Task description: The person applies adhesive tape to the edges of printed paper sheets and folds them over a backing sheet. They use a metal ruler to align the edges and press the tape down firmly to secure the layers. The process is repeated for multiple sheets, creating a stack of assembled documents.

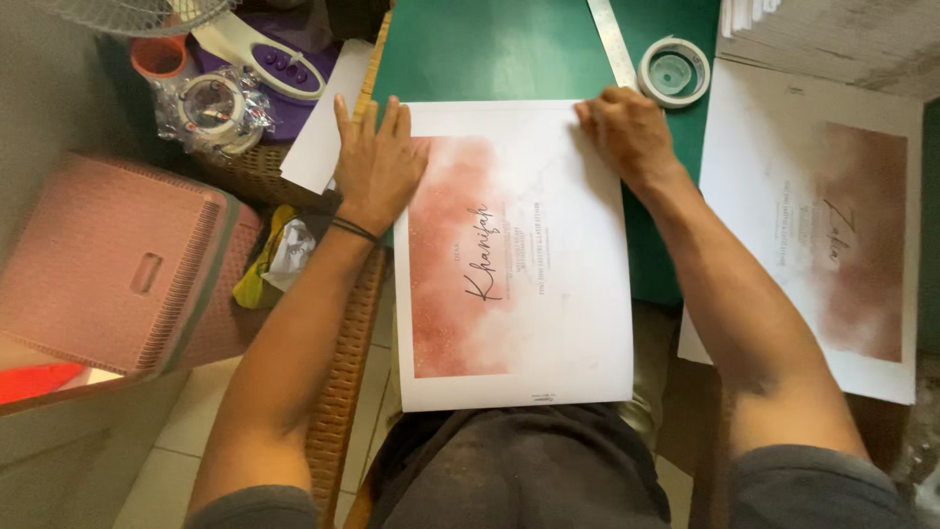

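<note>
Right now both hands press on a large printed sheet (519, 255) lying half on the green bench (490, 49), its near end hanging over the person's lap. The sheet is white with a reddish-pink watercolour wash on its left part and dark script across the middle.

The left hand (377, 162) lies flat, fingers (367, 118) spread and straight, palm down at the sheet's far left corner, partly on the sheet and partly on the bench edge; it grips nothing. A dark band circles its wrist. The right hand (627, 127) sits at the far right corner, fingers curled down onto the paper's edge; whether they pinch the edge or only press cannot be told.

Just beyond the right hand lie a tape roll (674, 71) and a metal ruler (612, 39), near each other. To the right, a second sheet (813, 225) with the same wash lies apart from the first, and a paper stack (832, 34) sits beyond it. On the left stand a pink crate (117, 264) and a wicker basket (255, 167) holding a purple tool (284, 64) and bagged tape (211, 108).
</note>
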